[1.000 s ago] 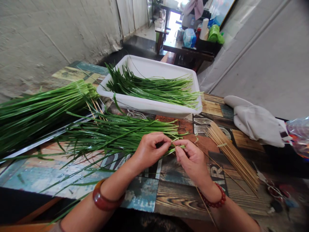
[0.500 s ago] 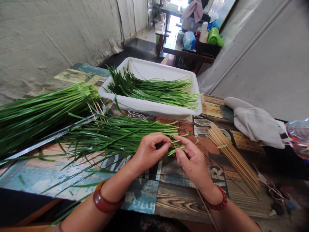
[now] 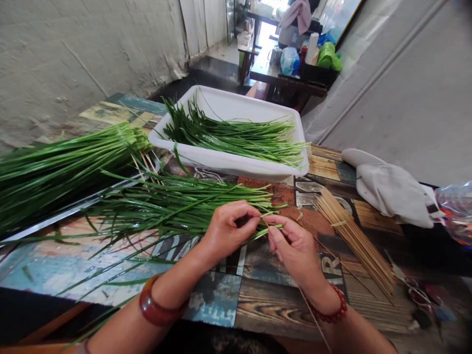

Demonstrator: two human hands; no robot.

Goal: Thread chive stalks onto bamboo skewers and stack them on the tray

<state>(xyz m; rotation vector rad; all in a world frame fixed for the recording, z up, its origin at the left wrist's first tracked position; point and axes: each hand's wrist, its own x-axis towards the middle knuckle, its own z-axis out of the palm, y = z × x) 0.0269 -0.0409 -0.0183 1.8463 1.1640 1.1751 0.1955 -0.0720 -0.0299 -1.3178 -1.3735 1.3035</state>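
My left hand [image 3: 232,226] is closed in a pinch on the pale stem end of a garlic chive [image 3: 266,215]. My right hand [image 3: 295,241], beside it on the right, grips a thin bamboo skewer [image 3: 313,314] whose shaft runs back under the wrist. The skewer's tip end is at the chive between both hands; whether it passes through the stem is too small to tell. Beneath and behind the left hand lies a loose spread of garlic chives [image 3: 177,201], stems pointing right. My fingers hide part of the held stem.
A white plastic tub [image 3: 228,164] with more chives stands behind. At left, skewered chives [image 3: 73,167] lie on a metal tray [image 3: 70,211]. A bundle of bamboo skewers [image 3: 354,241], a grey cloth [image 3: 391,189] and scissors [image 3: 416,290] are on the right of the patterned table [image 3: 273,300].
My right forefinger has moved slightly down and left, closer against the held stem and skewer. Both hands otherwise keep nearly the same position.
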